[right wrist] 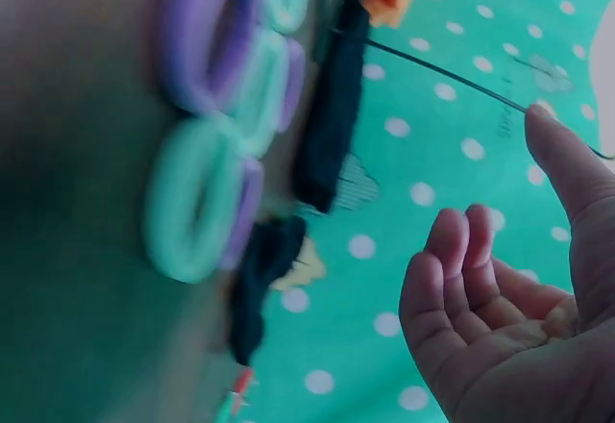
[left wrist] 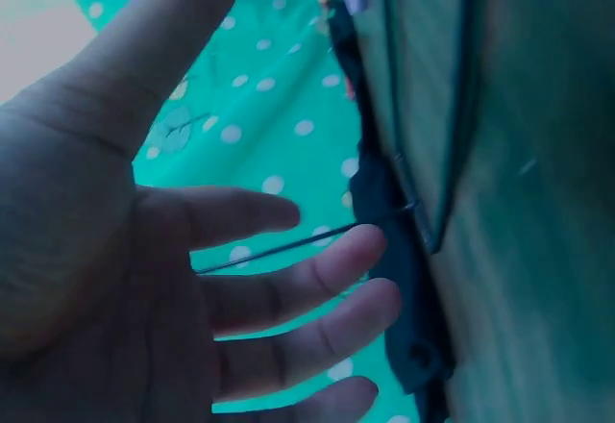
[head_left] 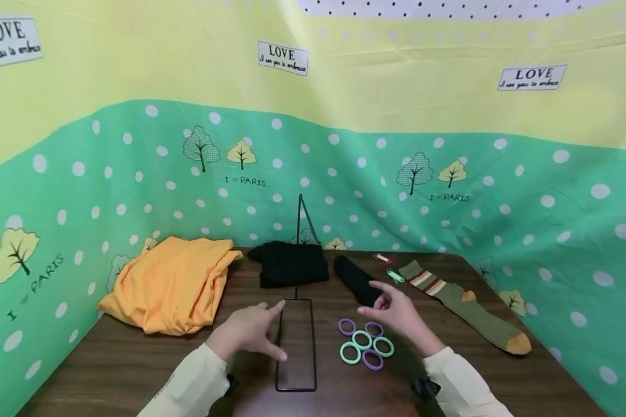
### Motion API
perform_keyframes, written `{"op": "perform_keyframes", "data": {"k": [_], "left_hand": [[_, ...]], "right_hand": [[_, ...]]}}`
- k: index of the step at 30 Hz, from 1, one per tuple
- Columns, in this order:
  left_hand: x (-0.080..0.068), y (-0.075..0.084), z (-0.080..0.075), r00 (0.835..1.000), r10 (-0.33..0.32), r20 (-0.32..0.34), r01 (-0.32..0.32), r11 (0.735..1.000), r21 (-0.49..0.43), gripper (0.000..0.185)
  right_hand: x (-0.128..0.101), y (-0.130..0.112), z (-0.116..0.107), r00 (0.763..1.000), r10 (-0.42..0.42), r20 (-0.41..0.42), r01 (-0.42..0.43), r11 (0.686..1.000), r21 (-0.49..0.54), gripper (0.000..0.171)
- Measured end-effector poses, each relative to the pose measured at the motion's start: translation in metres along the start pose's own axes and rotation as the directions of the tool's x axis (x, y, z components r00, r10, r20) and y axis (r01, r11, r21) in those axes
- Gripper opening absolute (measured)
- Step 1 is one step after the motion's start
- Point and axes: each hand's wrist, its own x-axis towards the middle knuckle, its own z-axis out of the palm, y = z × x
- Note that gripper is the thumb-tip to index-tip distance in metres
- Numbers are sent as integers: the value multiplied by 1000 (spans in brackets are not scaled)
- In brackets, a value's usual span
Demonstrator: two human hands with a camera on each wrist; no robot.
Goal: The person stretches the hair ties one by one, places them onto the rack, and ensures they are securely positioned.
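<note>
My left hand [head_left: 253, 329] hovers over the left side of the black wire stand's rectangular base [head_left: 313, 347], thumb spread and nothing held. In the left wrist view its fingers [left wrist: 307, 288] are extended and apart. My right hand [head_left: 399, 315] is raised beyond the rings, between them and the black sock [head_left: 353, 279], with its fingers loosely bent around nothing. Several purple and mint green rings [head_left: 350, 361] lie in a cluster right of the stand base. Behind the base, a folded black cloth [head_left: 294, 265] lies by the stand's upright rod [head_left: 299, 220].
An orange cloth [head_left: 172, 289] lies bunched at the left on the brown table [head_left: 109, 370]. An olive sock [head_left: 469, 310] with striped cuff stretches along the right side. Near its cuff are a red tag [head_left: 382, 258] and a green tag [head_left: 395, 275]. A patterned curtain [head_left: 344, 191] surrounds the table.
</note>
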Motion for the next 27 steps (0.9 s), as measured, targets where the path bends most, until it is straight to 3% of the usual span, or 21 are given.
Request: {"op": "perform_keyframes", "data": {"k": [5, 11, 27], "left_hand": [[-1, 4, 14, 996, -28, 88, 21, 997, 80, 113], [0, 8, 26, 991, -48, 128, 32, 992, 124, 114], [-1, 10, 30, 993, -51, 105, 30, 981, 191, 113]], "right_hand": [[0, 9, 15, 993, -12, 116, 8, 999, 31, 69], [4, 17, 29, 968, 12, 252, -4, 1000, -31, 67], [15, 13, 51, 954, 58, 294, 6, 978, -211, 42]]}}
